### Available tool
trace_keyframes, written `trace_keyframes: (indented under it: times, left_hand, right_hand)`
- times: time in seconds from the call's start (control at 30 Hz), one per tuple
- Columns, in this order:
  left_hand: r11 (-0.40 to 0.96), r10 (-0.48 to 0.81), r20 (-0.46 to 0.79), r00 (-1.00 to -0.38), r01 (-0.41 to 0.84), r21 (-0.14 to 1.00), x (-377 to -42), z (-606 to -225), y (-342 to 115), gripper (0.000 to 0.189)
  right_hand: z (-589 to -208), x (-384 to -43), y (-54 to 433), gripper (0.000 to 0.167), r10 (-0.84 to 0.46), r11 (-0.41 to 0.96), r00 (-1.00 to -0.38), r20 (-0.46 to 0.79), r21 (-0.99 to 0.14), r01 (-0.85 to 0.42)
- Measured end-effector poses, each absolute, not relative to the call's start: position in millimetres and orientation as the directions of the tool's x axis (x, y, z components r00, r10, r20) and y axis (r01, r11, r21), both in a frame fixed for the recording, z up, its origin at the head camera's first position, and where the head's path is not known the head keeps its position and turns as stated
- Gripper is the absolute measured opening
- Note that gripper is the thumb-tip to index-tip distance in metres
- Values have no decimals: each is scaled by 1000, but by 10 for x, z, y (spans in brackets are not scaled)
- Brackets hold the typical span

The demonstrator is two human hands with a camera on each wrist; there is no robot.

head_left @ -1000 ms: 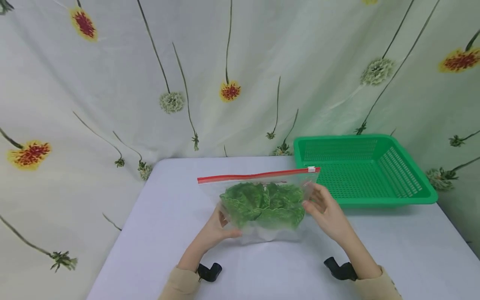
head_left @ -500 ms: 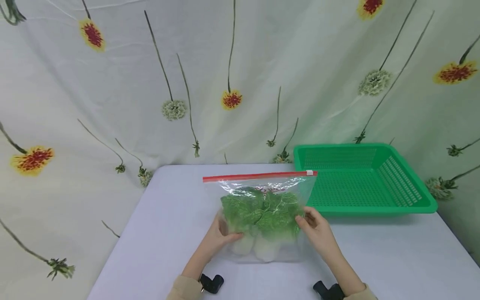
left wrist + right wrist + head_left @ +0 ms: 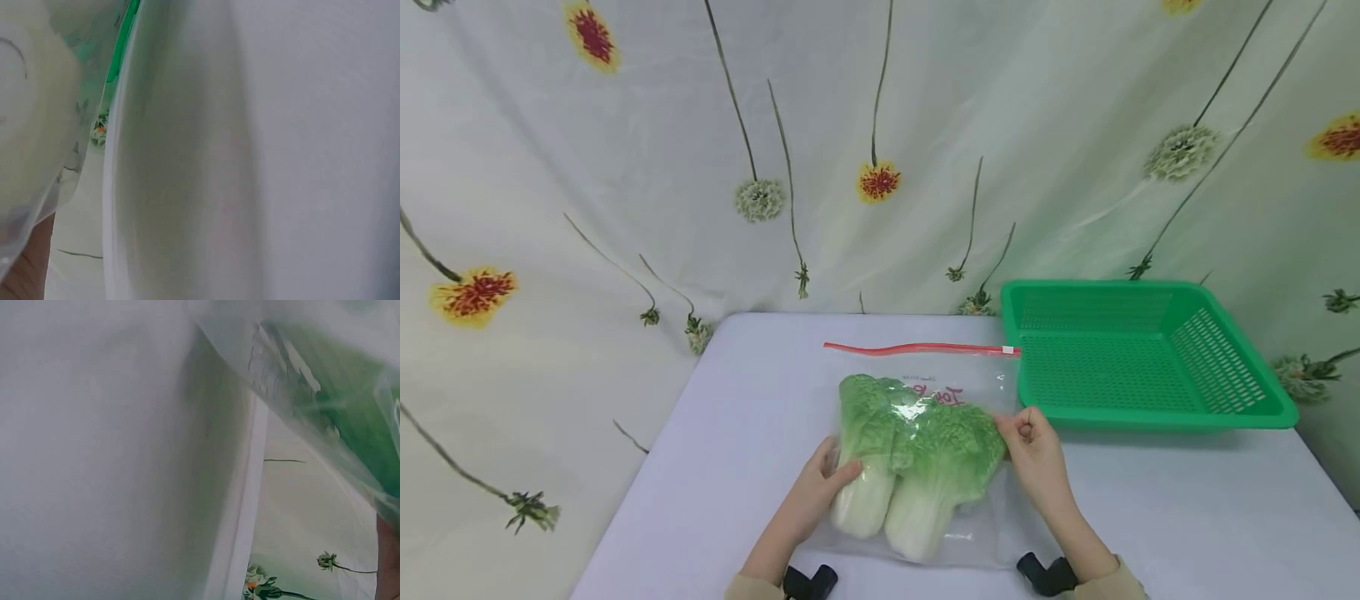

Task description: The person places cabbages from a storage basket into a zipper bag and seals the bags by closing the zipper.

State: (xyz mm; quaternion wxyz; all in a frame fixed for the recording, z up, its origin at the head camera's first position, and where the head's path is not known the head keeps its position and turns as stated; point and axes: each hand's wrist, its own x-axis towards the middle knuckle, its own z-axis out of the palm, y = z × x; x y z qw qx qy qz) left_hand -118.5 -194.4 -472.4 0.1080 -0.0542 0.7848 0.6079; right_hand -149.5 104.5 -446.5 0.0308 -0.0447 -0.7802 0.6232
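Observation:
A clear zip bag with a red top strip and a white slider holds two heads of napa cabbage. Its front faces the head camera, green leaves up and white bases down. My left hand grips the bag's left side, thumb over the front by one base; its other fingers are mostly hidden behind. At the right edge, beside the leaves, my right hand pinches the plastic. The left wrist view shows a pale cabbage base close up; the right wrist view shows green leaves through the plastic.
A green perforated basket stands at the table's back right, just beyond the bag's upper right corner. The table has a white cover. A flower-patterned cloth hangs behind it.
The bag has tipped up and come nearer, so the white cabbage bases now show along with the leaves. My right hand has moved lower and now pinches the bag's edge.

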Motion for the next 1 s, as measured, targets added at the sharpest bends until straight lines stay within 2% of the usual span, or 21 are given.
trace_keyframes:
  times: [0.13, 0.33, 0.43, 0.53, 0.67, 0.87, 1.0]
  left_hand:
    - [252, 15, -255, -967, -243, 937, -1188, -4739, -1941, 84]
    - [238, -27, -275, -961, -273, 932, -1244, -4799, -1889, 75]
    - [243, -43, -287, -957, -288, 926, -1278, -4815, -1863, 72]
    - [263, -54, -302, -952, -306, 915, -1321, -4820, -1838, 74]
    - [282, -67, -308, -949, -314, 906, -1379, -4840, -1810, 78]
    - [300, -98, -311, -945, -326, 896, -1411, -4840, -1772, 78]
    - [370, -147, -317, -937, -350, 861, -1397, -4817, -1744, 82]
  right_hand:
    - [-4455, -1555, 1035, 25, 85, 232, -994, -72, -969, 90]
    - [-4601, -1497, 1026, 52, -63, 333, -974, -219, -924, 186]
    - [-4680, -1478, 1026, 45, -52, 303, -967, -250, -927, 223]
    - [-4717, -1480, 1047, 36, -17, 210, -962, -272, -942, 263]
    - [-4733, -1499, 1102, 34, 10, 112, -951, -309, -945, 308]
    - [-4764, -1499, 1160, 36, 23, 111, -936, -352, -929, 352]
    - [-4805, -1490, 1176, 38, 20, 114, -934, -357, -927, 357]
